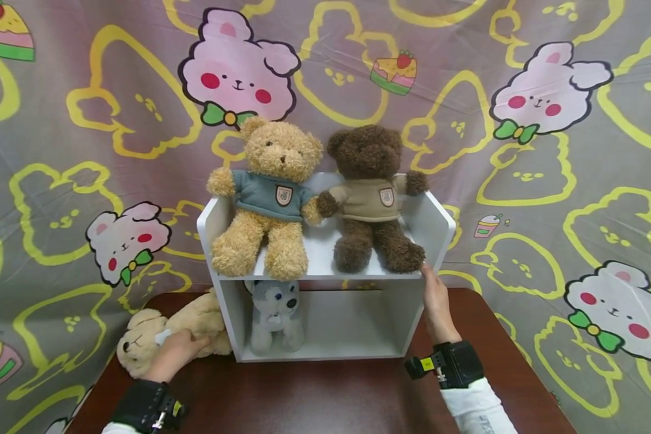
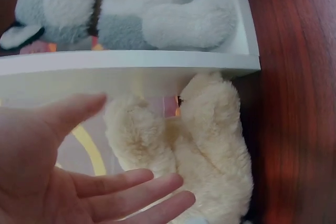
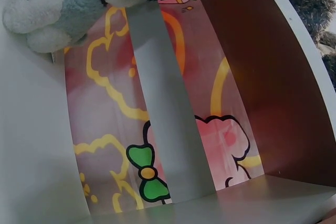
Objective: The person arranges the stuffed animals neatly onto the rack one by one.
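A cream plush dog [image 1: 195,319] lies on its side at the left of a white two-tier shelf [image 1: 352,352]. My left hand [image 1: 176,352] is over its body in the head view. In the left wrist view that hand's fingers [image 2: 131,195] are extended and the thumb stands apart, beside the dog's legs. At the shelf's right side, my right hand [image 1: 438,304] touches the outer panel, fingertips close to the brown teddy bear's [image 1: 370,175] foot. Beside that bear on the top tier sits a tan teddy bear [image 1: 273,181] in a blue sweater.
A grey and white plush husky [image 1: 276,316] stands in the lower compartment at its left side. The shelf stands on a dark red-brown table [image 1: 325,392]. Behind it hangs a patterned curtain [image 1: 347,36]. Each wrist wears a black strap with a small camera [image 1: 425,364].
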